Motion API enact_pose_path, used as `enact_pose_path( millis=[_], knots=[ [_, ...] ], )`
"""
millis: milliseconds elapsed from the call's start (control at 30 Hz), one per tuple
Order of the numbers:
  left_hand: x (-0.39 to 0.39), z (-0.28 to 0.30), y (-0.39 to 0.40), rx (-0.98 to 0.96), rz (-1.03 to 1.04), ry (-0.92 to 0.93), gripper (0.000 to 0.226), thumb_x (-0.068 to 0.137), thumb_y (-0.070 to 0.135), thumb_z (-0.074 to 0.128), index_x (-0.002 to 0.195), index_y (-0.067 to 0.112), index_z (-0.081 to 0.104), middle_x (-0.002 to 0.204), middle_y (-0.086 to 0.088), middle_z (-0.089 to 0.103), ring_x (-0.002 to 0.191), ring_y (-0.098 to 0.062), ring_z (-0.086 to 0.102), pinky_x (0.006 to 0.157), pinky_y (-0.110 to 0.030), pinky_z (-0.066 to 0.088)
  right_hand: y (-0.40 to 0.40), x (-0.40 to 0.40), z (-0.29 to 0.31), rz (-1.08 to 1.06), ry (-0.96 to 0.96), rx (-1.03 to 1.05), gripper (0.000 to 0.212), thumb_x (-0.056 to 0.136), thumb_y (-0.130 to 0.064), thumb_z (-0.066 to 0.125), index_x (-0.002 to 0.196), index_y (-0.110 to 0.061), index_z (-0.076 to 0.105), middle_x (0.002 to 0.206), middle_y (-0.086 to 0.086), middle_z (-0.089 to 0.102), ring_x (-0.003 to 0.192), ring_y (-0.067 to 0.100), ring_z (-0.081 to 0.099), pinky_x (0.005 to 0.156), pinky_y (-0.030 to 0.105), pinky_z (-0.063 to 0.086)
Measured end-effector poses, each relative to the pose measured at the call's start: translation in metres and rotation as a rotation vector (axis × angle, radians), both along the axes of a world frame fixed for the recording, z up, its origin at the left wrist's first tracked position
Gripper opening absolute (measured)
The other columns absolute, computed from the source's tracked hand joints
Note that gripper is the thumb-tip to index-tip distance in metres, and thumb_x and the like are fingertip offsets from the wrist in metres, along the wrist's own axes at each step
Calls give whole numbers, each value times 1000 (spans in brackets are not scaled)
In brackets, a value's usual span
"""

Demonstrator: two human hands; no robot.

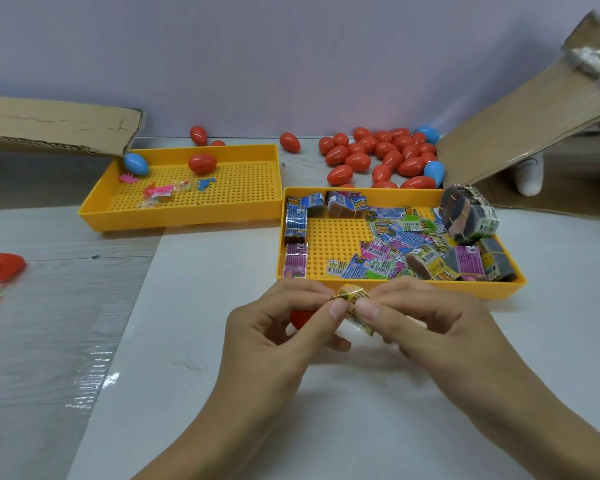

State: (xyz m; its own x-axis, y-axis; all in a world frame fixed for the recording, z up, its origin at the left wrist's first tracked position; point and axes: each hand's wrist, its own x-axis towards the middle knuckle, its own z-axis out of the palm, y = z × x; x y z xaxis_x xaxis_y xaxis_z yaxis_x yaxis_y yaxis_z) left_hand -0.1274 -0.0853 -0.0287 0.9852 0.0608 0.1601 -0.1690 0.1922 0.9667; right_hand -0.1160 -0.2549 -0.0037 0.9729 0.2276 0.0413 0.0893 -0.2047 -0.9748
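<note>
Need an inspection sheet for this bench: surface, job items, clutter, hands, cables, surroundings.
Surface: white sheet over grey wood-grain table.
Job's things: folded leaflet, in hand; red shell piece partly hidden behind fingers.
Clutter: right tray of loose leaflets and banded bundles; left tray with two eggs, small toys; loose eggs behind.
Grippers: left hand, right hand both pinching the leaflet.
Cables: nothing seen.
Surroundings: left cardboard flap, right cardboard flap, pale wall.
</note>
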Motion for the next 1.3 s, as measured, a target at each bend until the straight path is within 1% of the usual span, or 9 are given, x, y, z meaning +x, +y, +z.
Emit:
enact_pose_path(
  millis=[67,167,367,500,567,800,1000,1100,1300],
  knots=[
    [0,1,0,14,18,-18,9,72,16,83,74,8,79,87,-9,69,69,-25,67,59,-27,58,2,-1,-2,-38,-79,-37,19,79,-47,67,91,-39,80,97,-7,66,81,7,61,55,30,46],
    [0,3,1,-2,-23,-15,11,71,17,86,73,9,80,87,-8,69,67,-24,67,59,-28,58,2,-2,-1,-41,-94,46,17,82,-47,70,95,-40,79,99,-11,62,74,3,58,51,11,40],
    [-3,-1,-1,93,77,-81,6,74,6,75,73,12,78,87,0,68,68,-26,68,59,-22,57,1,-1,-1,-113,-127,124,16,65,-37,84,79,-31,81,90,-8,61,65,8,53,48,11,38],
    [-5,-1,1,166,155,-159,5,77,16,78,79,12,75,90,0,67,79,-22,67,61,-28,59,2,-3,0,-126,-202,69,16,62,-37,90,73,-30,79,90,-6,60,71,8,56,55,17,45],
    [-5,-1,1,179,163,-181,12,78,22,73,81,11,75,92,-3,67,87,-23,67,65,-34,60,1,-2,0,-74,-158,57,16,64,-38,88,69,-28,77,91,-7,60,70,5,55,56,17,45],
    [-4,-4,-2,132,56,-188,12,77,19,71,81,8,75,98,-8,64,94,-17,66,72,-19,50,2,2,1,84,157,149,40,62,-50,74,73,-12,78,92,-14,59,56,-1,49,50,11,36],
    [-5,-3,-1,143,16,-172,11,78,22,71,82,13,75,97,-4,65,94,-17,65,71,-21,52,-1,4,-1,0,151,198,23,65,-31,78,72,-10,79,84,-11,60,54,4,42,44,14,31],
    [-6,-3,-2,93,-25,-151,16,78,15,72,93,11,74,99,-4,65,92,-22,64,74,-26,55,-1,4,-1,-29,121,241,20,55,-21,89,69,-10,78,81,-8,59,54,11,35,43,17,28],
    [-7,-5,-5,0,-7,-121,38,80,-2,68,114,14,65,105,-10,71,98,-24,70,76,-31,60,-2,4,1,-192,-76,210,20,60,-39,81,72,-24,80,83,-10,60,64,2,50,53,9,38]
  ],
)
